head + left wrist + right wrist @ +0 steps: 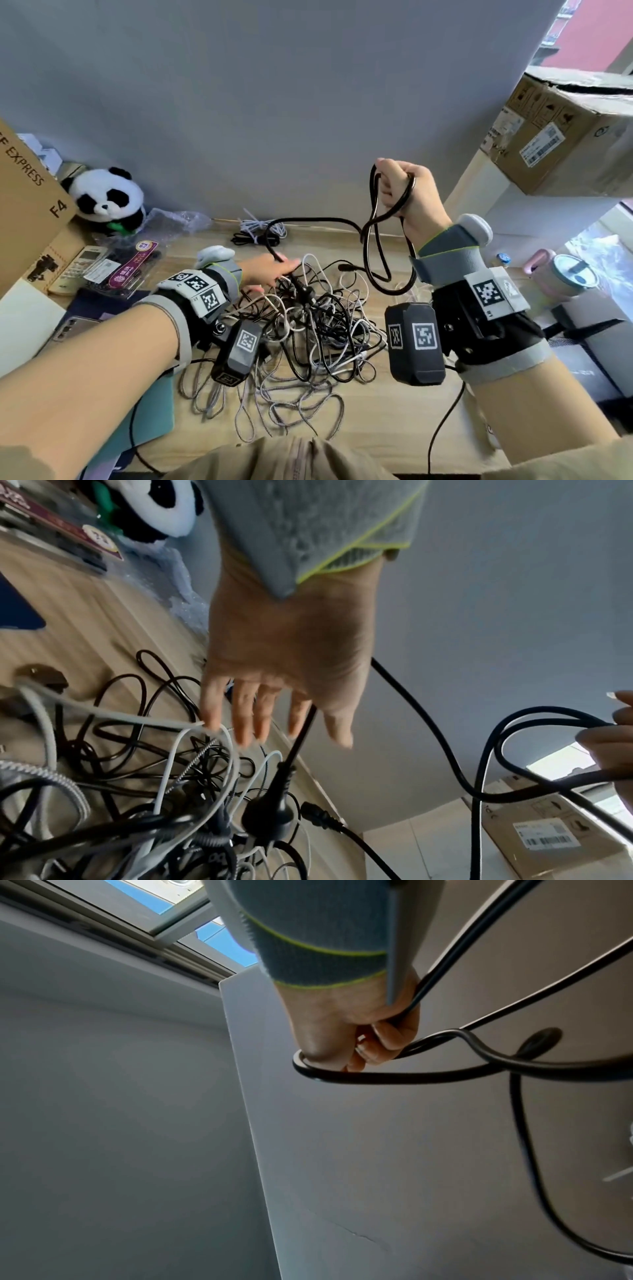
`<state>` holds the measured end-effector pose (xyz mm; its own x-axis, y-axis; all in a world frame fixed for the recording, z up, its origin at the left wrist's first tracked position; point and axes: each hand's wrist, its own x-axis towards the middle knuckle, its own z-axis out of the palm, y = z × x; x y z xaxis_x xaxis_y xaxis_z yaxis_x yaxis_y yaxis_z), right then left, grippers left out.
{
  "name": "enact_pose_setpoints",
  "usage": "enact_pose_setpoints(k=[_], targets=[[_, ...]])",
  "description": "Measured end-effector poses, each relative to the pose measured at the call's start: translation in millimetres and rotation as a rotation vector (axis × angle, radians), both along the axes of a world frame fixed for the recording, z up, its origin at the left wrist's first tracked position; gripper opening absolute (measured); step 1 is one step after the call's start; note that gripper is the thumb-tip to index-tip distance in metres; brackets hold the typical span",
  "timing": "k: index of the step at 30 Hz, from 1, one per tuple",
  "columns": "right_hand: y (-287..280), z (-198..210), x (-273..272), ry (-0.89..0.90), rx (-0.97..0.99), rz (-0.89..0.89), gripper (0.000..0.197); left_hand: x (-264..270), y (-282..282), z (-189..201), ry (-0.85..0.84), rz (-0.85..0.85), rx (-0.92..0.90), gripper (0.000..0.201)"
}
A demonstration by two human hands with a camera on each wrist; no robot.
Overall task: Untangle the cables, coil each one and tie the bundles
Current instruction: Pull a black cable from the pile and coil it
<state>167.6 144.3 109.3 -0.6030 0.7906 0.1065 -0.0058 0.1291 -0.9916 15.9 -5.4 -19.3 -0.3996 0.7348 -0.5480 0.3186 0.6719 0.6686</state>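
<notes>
Right hand grips glossy (looped) black cable.

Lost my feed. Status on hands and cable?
Right hand grips thick black cable loops, raised. Left hand open on tangled pile. Cable's plug end in pile.

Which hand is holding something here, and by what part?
The right hand grips the thick black cable by the top of its gathered loops. The left hand is open over the tangle, gripping nothing.
</notes>
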Motion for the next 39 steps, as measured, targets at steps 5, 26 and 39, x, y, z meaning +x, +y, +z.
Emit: enact_pose_setpoints(k=[5, 26, 39], targets=[[-4, -3, 5, 0.017, 0.028, 0.033, 0.047, -6, 7, 14, -0.183, 0.203, 0.316, 0.040], [-22, -41, -6, -0.508, -0.236, 0.305, 0.035, 14, 19, 54, -0.503, 0.199, 0.683, 0.042], [-21, -51, -15, -0.350, -0.327, 0.303, 0.028, 25, 16, 57, -0.511, 0.086, 0.631, 0.037]])
